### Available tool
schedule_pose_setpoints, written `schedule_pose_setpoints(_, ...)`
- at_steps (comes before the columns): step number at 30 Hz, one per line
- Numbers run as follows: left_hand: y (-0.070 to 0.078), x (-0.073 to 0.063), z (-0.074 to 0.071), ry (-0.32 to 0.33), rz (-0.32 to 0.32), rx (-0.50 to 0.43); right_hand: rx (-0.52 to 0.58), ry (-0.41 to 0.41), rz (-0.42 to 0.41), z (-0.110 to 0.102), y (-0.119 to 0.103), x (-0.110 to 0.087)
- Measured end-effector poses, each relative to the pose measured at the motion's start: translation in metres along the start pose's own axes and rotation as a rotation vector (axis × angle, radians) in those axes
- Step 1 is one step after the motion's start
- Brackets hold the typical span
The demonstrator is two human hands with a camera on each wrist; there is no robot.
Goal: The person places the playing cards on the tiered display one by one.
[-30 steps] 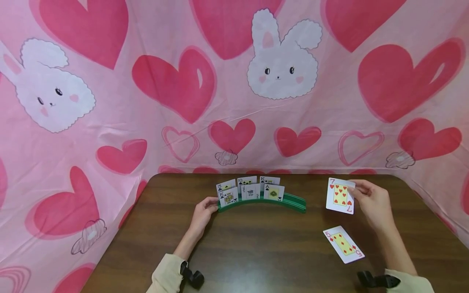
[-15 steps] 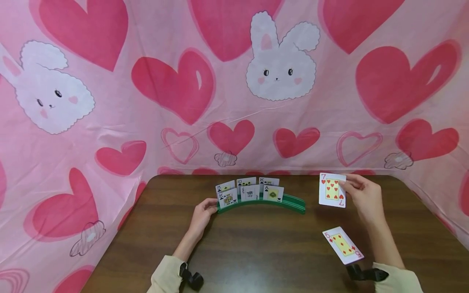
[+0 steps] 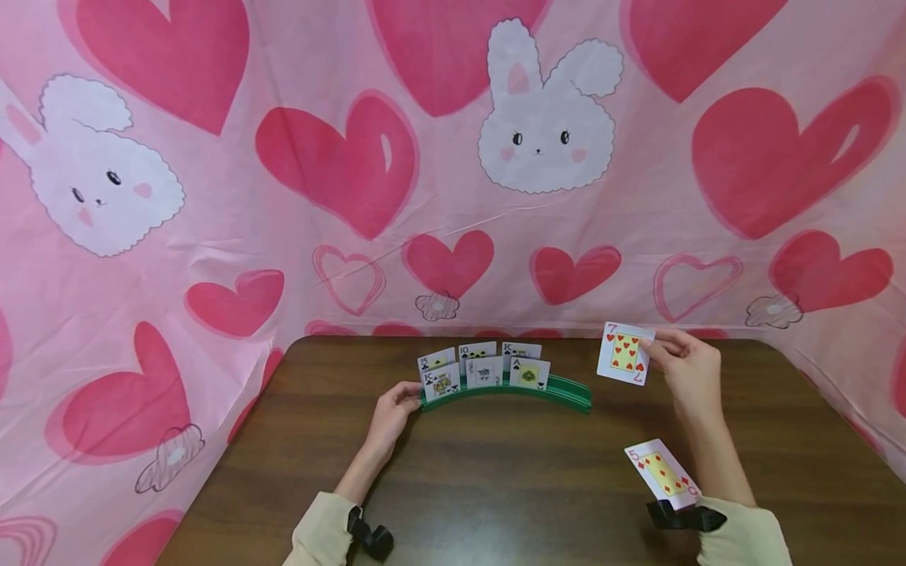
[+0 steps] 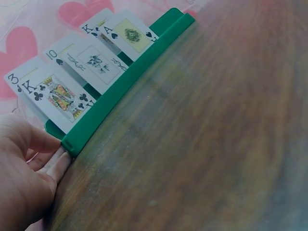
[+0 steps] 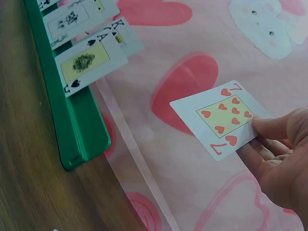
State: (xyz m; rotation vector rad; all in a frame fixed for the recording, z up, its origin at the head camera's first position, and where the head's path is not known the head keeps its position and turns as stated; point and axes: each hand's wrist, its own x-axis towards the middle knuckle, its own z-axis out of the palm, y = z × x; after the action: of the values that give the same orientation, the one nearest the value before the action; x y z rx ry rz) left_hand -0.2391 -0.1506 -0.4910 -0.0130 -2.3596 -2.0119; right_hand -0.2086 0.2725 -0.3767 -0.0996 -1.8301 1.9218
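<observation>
My right hand (image 3: pixel 685 369) pinches a playing card, the seven of hearts (image 3: pixel 616 365), between thumb and fingers, held up right of the green card holder (image 3: pixel 572 393). In the right wrist view the seven (image 5: pixel 190 108) faces up, apart from the holder's bare end (image 5: pixel 89 139). My left hand (image 3: pixel 392 413) grips the holder's left end, thumb and fingertips at its corner (image 4: pixel 70 146) in the left wrist view. Two rows of cards stand in the holder: a king of clubs (image 4: pixel 60 98), a joker (image 4: pixel 96 65) and an ace of spades (image 4: pixel 132 36) in front, with three partly hidden behind.
A five of diamonds (image 3: pixel 658 472) lies face up on the brown wooden table (image 3: pixel 495 487), partly covered by the black strap (image 3: pixel 686 516) on the right wrist. A pink cloth (image 3: pixel 439 196) with hearts and rabbits hangs behind the table's back edge.
My right hand has moved left and slightly away from me with the seven of hearts, nearer the card holder. Its wrist strap now overlaps the five of diamonds. The left hand stays put.
</observation>
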Motion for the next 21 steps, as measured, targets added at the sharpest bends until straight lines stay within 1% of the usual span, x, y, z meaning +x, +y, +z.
schedule_pose_setpoints(2, 0.0, 0.0, 0.0, -0.004, 0.001, -0.003, -0.034, 0.001, 0.008, 0.004, 0.0, -0.001)
schedule_pose_setpoints(4, 0.001, -0.001, 0.0, -0.008, -0.001, -0.006, -0.096, -0.009, 0.004, 0.009, 0.001, -0.002)
schedule_pose_setpoints(9, 0.0, 0.0, -0.001, -0.006, 0.002, -0.006, -0.244, -0.066, -0.03, 0.02, 0.008, -0.007)
schedule_pose_setpoints(13, -0.001, 0.001, 0.0, 0.002, 0.004, -0.003, -0.277, -0.099, -0.048, 0.029, 0.015, -0.01)
schedule_pose_setpoints(17, -0.001, 0.001, 0.0, 0.004, 0.007, -0.006, -0.266, -0.124, -0.044, 0.037, 0.023, -0.011)
schedule_pose_setpoints(21, -0.001, 0.001, 0.0, 0.001, 0.013, -0.004, -0.262, -0.131, -0.039, 0.041, 0.03, -0.012)
